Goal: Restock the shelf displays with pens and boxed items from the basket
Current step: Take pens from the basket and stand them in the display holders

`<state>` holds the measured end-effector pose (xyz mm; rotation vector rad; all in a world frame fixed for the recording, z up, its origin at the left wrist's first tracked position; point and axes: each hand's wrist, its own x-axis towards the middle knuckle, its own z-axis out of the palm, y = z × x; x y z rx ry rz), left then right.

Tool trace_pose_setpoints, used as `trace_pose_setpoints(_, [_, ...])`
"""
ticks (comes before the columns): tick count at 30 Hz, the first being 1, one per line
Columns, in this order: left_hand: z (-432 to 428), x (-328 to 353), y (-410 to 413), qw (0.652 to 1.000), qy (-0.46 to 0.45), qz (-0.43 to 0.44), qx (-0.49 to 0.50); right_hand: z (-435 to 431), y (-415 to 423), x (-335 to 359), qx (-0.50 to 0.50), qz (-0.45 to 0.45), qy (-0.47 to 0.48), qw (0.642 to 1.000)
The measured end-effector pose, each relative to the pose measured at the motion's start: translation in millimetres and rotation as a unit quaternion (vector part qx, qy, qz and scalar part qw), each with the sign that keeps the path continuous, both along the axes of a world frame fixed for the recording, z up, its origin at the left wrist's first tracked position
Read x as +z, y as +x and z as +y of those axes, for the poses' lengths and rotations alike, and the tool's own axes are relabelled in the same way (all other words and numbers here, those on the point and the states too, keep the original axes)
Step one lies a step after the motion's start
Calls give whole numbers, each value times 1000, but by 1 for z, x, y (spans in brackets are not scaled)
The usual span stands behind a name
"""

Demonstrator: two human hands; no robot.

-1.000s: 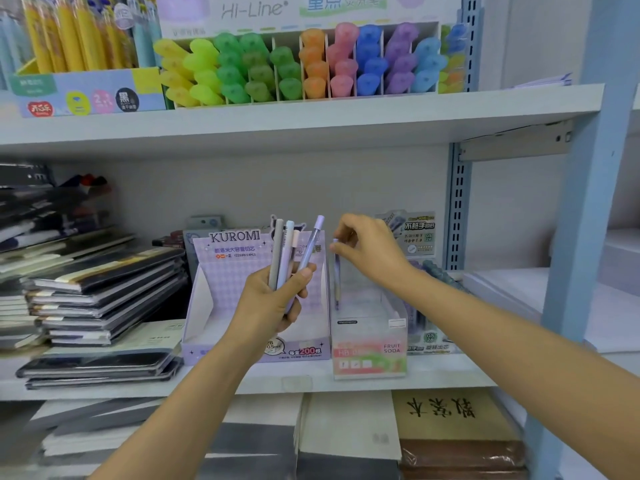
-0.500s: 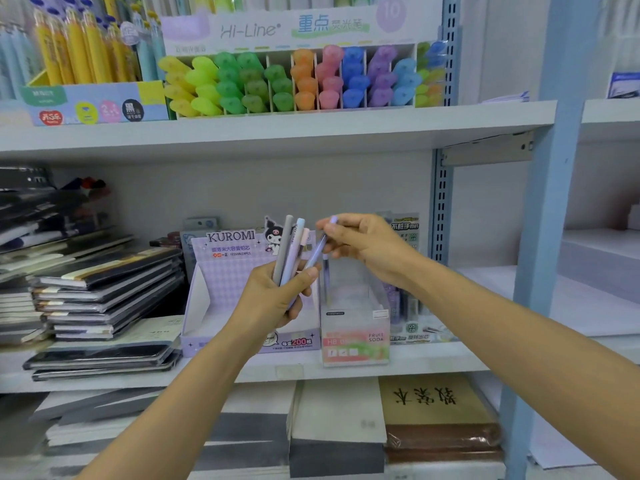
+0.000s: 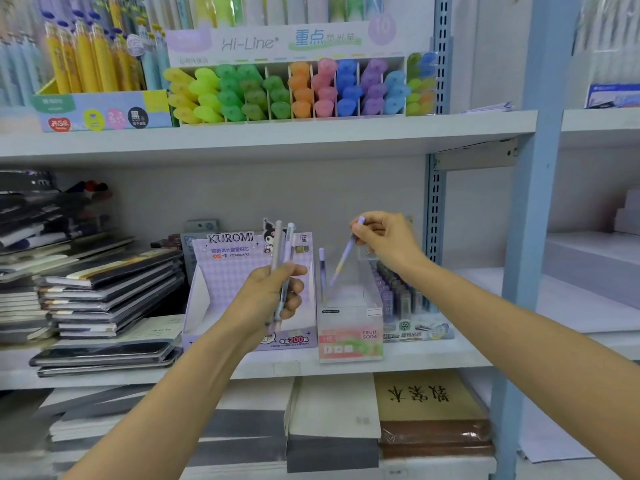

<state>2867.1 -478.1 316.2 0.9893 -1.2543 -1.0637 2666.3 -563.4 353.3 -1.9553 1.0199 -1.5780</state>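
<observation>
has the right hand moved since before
Yes: the right hand moved right, from the left edge of the clear box to above its middle, holding a pen.

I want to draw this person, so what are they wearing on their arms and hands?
Nothing that shows. The left arm and right arm are bare right to the picture's edge, with no sleeves in view. The left hand and right hand have no gloves, and neither wrist has a watch or bracelet.

A stationery shop aisle.
Metal shelves [image 3: 277,140] carry highlighter display boxes [image 3: 287,88], a branded lead-refill carton [image 3: 256,247] and stacked notebooks [image 3: 110,289].
</observation>
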Motion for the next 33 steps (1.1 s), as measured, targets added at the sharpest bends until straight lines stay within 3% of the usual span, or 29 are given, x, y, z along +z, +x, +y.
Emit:
trace_pose_setpoints(9, [-4,-9,9,997,-79,-15,-11,-16,20,-15,-44,171,-56,983])
trace_pose_setpoints(26, [-15,-24,12,995,-83,-33,-34,-24,18,-13,-41,195,-34,979])
trace_pose_setpoints(30, [-14,-24,12,995,-82,-44,-38,-27,23,-16,-78,174,-65,979])
trace_pose_setpoints(33, [-12,-22,10,995,-84,-44,-42,-31,24,-19,-129,239,-82,959])
